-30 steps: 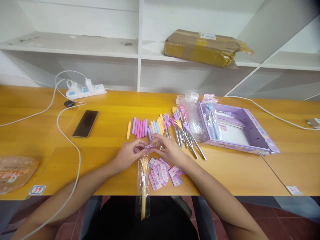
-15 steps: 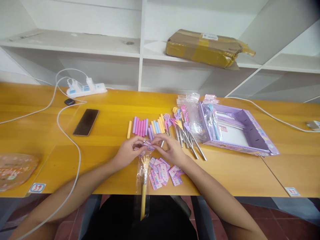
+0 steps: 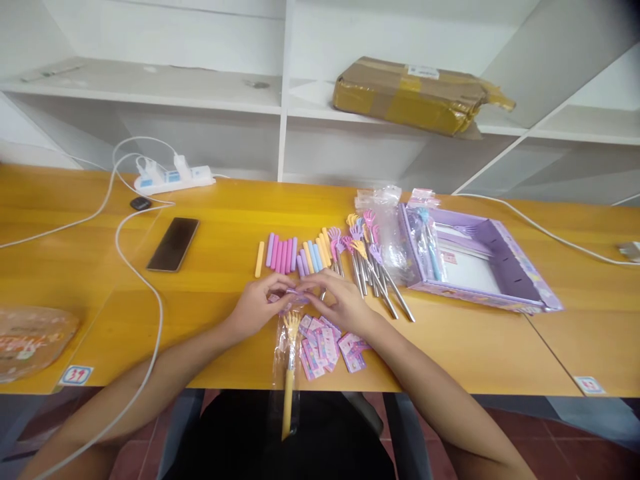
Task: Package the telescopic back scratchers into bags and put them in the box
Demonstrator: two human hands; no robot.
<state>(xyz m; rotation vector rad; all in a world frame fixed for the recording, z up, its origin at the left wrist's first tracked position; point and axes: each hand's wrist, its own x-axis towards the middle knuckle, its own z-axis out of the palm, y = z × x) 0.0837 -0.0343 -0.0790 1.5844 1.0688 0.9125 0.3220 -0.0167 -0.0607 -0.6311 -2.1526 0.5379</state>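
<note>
My left hand (image 3: 255, 305) and my right hand (image 3: 340, 300) meet at the top of a clear plastic bag (image 3: 278, 360), fingers closed on a small purple printed card (image 3: 293, 298) there. Inside the bag hangs a yellow back scratcher (image 3: 289, 393), its hand-shaped end up and its handle past the table edge. Loose purple-pink cards (image 3: 325, 343) lie in a pile just right of the bag. Beyond my fingers are several coloured handle tubes (image 3: 283, 255), and to their right a heap of back scratchers (image 3: 370, 260) with bare metal rods.
A purple open box (image 3: 480, 293) holds a bagged blue back scratcher (image 3: 431, 250); clear bags (image 3: 390, 233) lie beside it. On the left are a phone (image 3: 173, 245), a power strip (image 3: 175, 179) and a white cable (image 3: 159, 313) crossing my left forearm. A taped carton (image 3: 410, 97) sits on the shelf.
My fingers shift slightly at the bag's top, and the card between them has changed its tilt. The bagged back scratcher hangs almost as before. The view has moved a little.
</note>
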